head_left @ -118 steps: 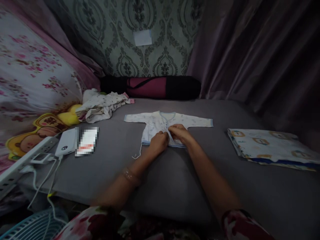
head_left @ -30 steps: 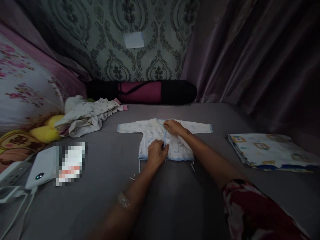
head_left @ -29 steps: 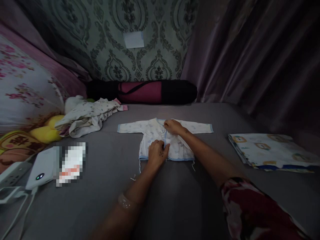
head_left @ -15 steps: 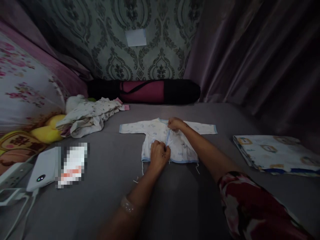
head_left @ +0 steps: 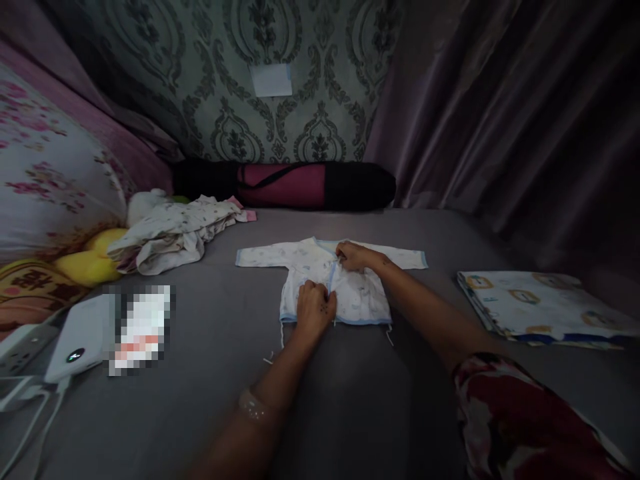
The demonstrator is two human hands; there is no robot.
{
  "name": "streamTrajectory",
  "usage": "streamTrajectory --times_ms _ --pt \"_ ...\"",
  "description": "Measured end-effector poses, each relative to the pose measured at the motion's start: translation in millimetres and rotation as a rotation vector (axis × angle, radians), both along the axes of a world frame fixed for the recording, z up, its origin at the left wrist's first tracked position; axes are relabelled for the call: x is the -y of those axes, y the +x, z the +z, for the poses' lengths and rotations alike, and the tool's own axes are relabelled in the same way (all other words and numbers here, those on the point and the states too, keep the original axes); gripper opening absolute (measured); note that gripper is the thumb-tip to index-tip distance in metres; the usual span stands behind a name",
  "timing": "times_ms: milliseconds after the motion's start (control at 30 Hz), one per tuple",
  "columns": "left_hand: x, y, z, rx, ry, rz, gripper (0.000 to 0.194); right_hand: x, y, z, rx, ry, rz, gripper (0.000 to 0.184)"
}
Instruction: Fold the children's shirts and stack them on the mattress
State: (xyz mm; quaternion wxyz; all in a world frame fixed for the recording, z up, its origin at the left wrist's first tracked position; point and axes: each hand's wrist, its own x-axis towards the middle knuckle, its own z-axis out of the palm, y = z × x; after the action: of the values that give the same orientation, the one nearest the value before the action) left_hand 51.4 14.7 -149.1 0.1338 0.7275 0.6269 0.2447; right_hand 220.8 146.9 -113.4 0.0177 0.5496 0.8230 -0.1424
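Observation:
A small white baby shirt (head_left: 300, 257) with pale prints and light-blue trim lies spread out, both sleeves stretched sideways. Thin white ties trail from its lower edge onto the grey sheet. My left hand (head_left: 316, 305) rests on the lower front, fingers curled at the blue-trimmed overlap edge. Higher up, just below the neckline, my right hand (head_left: 354, 257) pinches the front edge of the shirt, its fingertips partly hidden. Part of the right half of the shirt is covered by my right forearm.
A folded printed cloth (head_left: 540, 303) lies to the right. Crumpled baby clothes (head_left: 173, 233) and yellow plush (head_left: 97, 257) sit at left, near a white power bank (head_left: 83, 340), cables and a power strip (head_left: 25, 347). A black and magenta roll bag (head_left: 285, 185) lies along the wall.
My right hand has come slightly down along the shirt's front edge and its fingers have turned a little. My left hand stays in place on the lower front. The view has shifted slightly.

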Motion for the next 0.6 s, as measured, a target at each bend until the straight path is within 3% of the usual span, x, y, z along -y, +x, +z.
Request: streamTrajectory --times_ms 367,600 --pt "0 0 4.5 0.01 -0.029 -0.001 0.019 14 0 4.1 0.01 0.155 -0.005 0.017" --pt "1 1 8.1 0.02 -0.059 0.028 0.018 2 9 4.5 -0.196 0.095 -0.035 0.03"
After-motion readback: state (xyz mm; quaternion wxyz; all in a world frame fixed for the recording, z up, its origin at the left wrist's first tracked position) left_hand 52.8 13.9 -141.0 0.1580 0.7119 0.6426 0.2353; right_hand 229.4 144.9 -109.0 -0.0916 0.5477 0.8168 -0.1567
